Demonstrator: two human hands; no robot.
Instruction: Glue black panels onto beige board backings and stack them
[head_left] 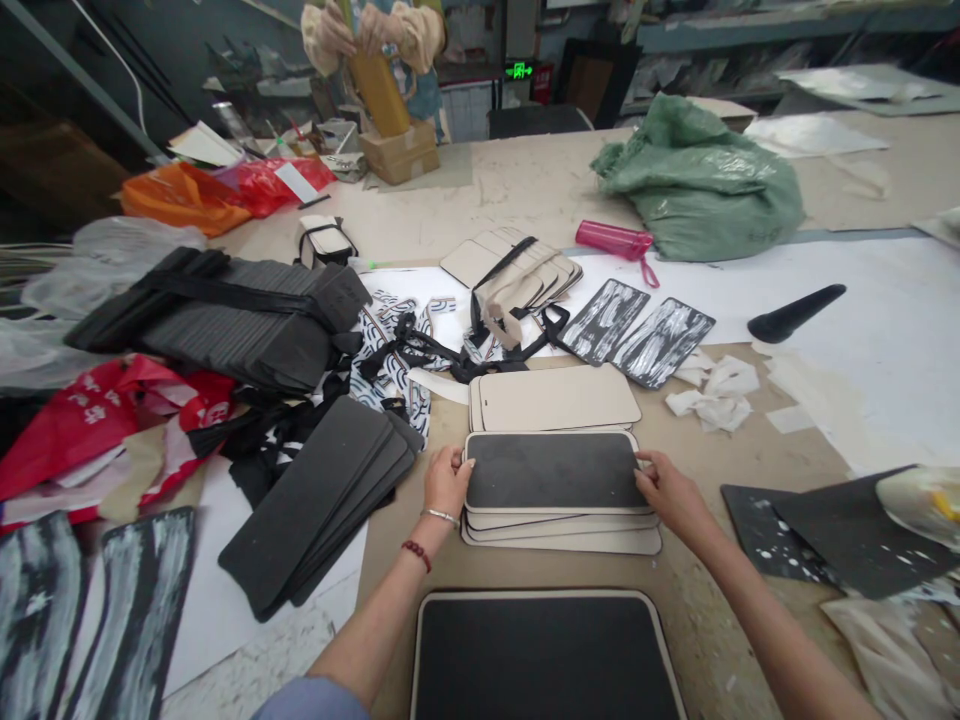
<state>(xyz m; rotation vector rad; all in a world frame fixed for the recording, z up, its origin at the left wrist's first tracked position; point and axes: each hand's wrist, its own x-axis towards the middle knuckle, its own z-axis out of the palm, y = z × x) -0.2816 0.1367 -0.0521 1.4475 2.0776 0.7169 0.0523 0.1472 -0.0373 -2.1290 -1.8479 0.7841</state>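
Atop stacked cream rounded-corner sheets [562, 540], left hand [448, 483] and right hand [666, 485] pinch opposite ends of flat dark-grey rectangular panel [551, 472]; best keep margins even.

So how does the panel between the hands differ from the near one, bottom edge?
The upper panel has the left hand at one end, the right hand at the other; the near panel has neither. The upper panel is fully in frame; the near panel is cut off. The upper panel looks greyer than the near panel. Both: dark face, pale rim.
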